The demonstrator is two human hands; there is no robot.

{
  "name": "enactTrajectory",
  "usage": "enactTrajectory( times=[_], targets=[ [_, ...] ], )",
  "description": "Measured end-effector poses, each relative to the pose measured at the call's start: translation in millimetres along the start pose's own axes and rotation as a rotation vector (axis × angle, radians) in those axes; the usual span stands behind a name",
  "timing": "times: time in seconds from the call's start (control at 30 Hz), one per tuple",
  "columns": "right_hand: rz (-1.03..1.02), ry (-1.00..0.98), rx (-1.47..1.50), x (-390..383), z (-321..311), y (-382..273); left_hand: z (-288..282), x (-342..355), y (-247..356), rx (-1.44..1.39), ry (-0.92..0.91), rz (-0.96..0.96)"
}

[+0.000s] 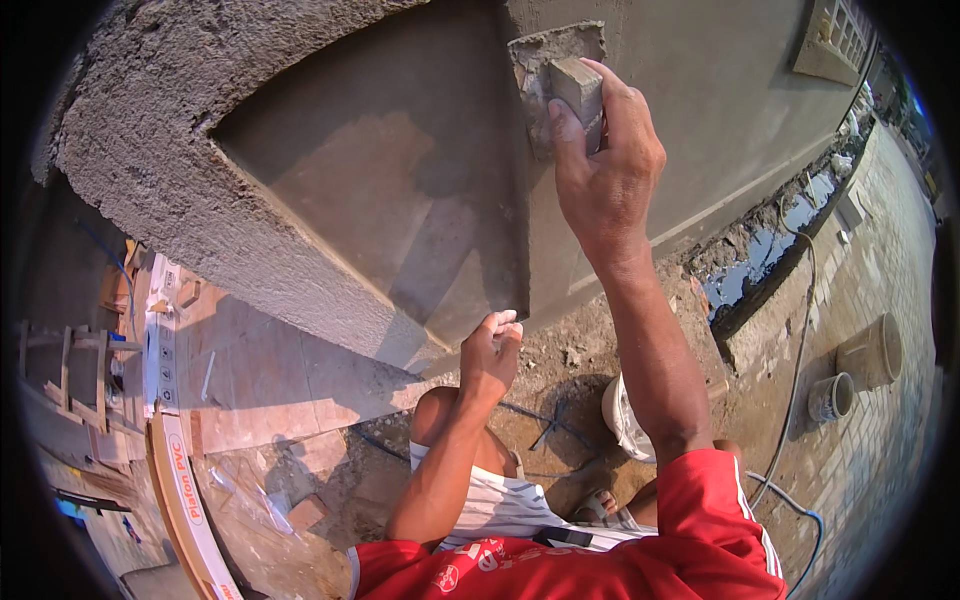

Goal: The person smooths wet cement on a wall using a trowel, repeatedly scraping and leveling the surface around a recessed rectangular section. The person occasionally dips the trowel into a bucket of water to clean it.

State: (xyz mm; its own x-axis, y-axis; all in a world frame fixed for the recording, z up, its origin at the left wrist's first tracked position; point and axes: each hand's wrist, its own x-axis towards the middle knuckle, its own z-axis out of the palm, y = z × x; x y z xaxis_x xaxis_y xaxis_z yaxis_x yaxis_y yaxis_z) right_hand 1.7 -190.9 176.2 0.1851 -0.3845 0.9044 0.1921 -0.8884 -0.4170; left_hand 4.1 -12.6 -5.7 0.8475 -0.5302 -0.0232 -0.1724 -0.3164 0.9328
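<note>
My right hand (612,165) is raised to the grey plastered wall (690,110), fingers and thumb closed around the block-shaped handle of a plastering float (530,62). Wet-looking mortar coats the float's plate, which lies against the wall beside a vertical corner edge (520,200). To the left of that edge is a smooth recessed panel (350,190), framed by a rough cement border (150,130). Low down, near the bottom of the corner, my left hand (490,355) has its whitened fingers curled together. Whether they pinch anything is hidden.
A white bucket (628,425) stands by my right forearm. Farther right are a large bucket (870,352), a smaller pail (830,398), a hose (803,330) and a water-filled ditch (755,260). Long cartons (185,500) lie at left; a barred window (840,40) is upper right.
</note>
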Motion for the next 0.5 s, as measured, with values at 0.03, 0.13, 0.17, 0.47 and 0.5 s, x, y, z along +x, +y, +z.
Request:
enactTrajectory(
  times=[0.03, 0.13, 0.17, 0.47, 0.5],
  targets=[
    [0.024, 0.001, -0.017, -23.9, 0.7, 8.8, 6.0, -0.9, -3.8, -0.004, -0.007, 0.015],
    [0.142, -0.206, -0.054, -122.5, -12.9, 41.2, 2.6, 0.0, -5.7, 0.042, 0.005, 0.059],
    [0.163, -0.295, -0.093, -139.3, -21.5, 48.1, 2.1, 1.8, -4.6, 0.062, 0.004, 0.074],
    [-0.017, -0.039, -0.019, 45.4, -25.3, 12.6, -1.3, 1.9, 2.6, 0.010, 0.002, -0.007],
    [-0.060, -0.057, -0.049, 49.4, -22.1, 12.2, -1.0, 1.7, 2.1, 0.012, -0.004, -0.014]
  ],
)
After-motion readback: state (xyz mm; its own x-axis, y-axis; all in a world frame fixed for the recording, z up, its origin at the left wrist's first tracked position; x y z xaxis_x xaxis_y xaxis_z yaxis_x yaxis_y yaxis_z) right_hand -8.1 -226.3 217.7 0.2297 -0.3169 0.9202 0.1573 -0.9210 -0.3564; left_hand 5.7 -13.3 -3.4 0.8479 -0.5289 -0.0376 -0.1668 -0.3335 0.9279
